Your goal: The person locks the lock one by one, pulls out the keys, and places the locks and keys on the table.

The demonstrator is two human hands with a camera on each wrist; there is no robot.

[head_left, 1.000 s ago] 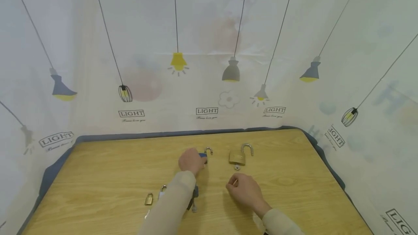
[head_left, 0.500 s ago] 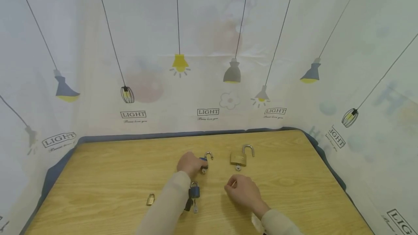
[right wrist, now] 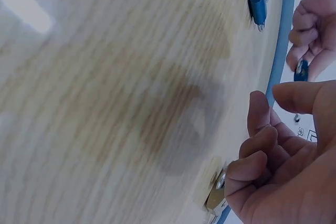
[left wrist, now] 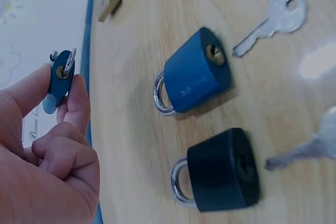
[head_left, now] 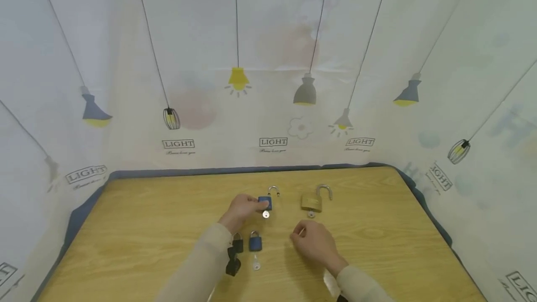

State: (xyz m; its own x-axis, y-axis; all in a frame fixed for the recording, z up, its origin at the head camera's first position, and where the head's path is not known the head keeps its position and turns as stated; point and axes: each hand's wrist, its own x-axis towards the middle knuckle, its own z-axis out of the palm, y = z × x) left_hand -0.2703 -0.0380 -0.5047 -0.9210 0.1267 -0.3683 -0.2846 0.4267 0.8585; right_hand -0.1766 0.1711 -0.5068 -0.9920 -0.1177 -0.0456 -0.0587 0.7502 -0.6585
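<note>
My left hand [head_left: 240,211] pinches a blue padlock [head_left: 264,200] between thumb and fingers. Its shackle [head_left: 274,189] is open, and a key [head_left: 266,215] sticks out of its keyhole. The left wrist view shows this padlock [left wrist: 62,85] end-on, key in the lock. My right hand [head_left: 316,244] hovers over the table, fingers loosely curled, holding nothing; the right wrist view shows bare fingers [right wrist: 259,109]. Beyond it lies a large brass padlock [head_left: 311,203] with an open shackle and a key [head_left: 311,214] at its base.
Closer to me are a second blue padlock [head_left: 255,243], shackle closed, with a loose key [head_left: 257,264] below it, and a black padlock [head_left: 237,245], also closed. Another key [left wrist: 310,148] lies near the black one. A printed curtain [head_left: 201,59] encloses the wooden table [head_left: 159,209].
The left forearm has swung to the left, uncovering the black padlock and covering the small brass one. The held padlock and its key show more fully. My right hand has hardly moved.
</note>
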